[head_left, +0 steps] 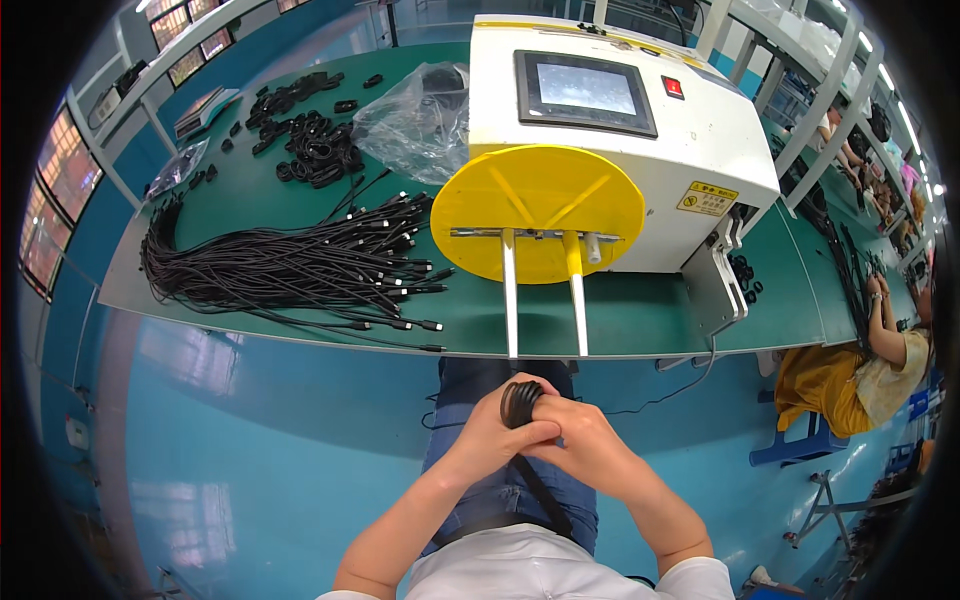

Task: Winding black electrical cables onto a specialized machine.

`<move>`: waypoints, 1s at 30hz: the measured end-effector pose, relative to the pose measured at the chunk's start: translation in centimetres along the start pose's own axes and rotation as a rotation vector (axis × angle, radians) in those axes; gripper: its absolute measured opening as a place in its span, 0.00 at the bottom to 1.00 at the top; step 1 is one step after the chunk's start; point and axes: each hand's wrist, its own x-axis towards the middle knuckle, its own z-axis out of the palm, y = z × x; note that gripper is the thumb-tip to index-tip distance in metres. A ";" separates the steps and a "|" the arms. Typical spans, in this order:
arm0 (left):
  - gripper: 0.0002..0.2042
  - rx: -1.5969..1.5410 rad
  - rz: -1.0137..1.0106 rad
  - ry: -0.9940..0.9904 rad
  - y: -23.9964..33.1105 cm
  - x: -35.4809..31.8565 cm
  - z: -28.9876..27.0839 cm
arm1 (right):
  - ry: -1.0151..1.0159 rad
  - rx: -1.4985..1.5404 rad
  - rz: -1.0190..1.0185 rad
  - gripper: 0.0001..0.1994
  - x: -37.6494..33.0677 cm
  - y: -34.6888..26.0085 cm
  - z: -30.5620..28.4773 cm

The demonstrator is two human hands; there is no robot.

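Over my lap, both hands are closed around a small coil of black cable. My left hand wraps its near-left side. My right hand grips from the right, and the two thumbs meet in front. The loops bulge up between the fingers, while the cable's ends are hidden. A flat black strap slants from below the hands to my waist; whether it joins the coil I cannot make out. Just beyond, a yellow disc with two prongs, one silver and one yellow, juts from a white machine.
On the green table lie a bundle of straight black cables, a heap of coiled ones and a clear plastic bag. Black rings sit beside the machine's metal bracket. A seated person works at the right.
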 end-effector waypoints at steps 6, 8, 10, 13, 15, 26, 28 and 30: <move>0.16 0.632 0.315 0.236 -0.3 0.1 0.6 | 0.122 0.474 0.147 0.17 -1.9 1.4 -2.4; 0.17 0.929 0.481 0.308 -0.9 0.3 0.7 | 0.151 0.589 0.254 0.20 -2.3 1.2 -2.1; 0.18 0.989 0.457 0.303 -1.9 0.3 0.8 | 0.215 0.322 0.204 0.20 -1.4 -0.2 -0.1; 0.18 1.114 0.420 0.307 -2.3 0.2 0.8 | 0.244 0.175 0.133 0.18 -1.3 0.6 0.9; 0.18 1.041 0.414 0.301 -1.7 -0.2 1.0 | 0.239 0.151 0.038 0.16 -1.4 2.0 1.4; 0.21 1.267 0.406 0.282 -2.1 0.2 0.9 | 0.280 0.625 0.482 0.11 -0.6 2.5 2.7; 0.21 1.380 0.404 0.230 -2.8 0.6 0.9 | 0.318 0.519 0.510 0.10 -0.5 2.5 3.0; 0.20 1.392 0.420 0.212 -3.4 1.0 1.0 | 0.251 -0.011 0.376 0.08 0.0 3.6 3.3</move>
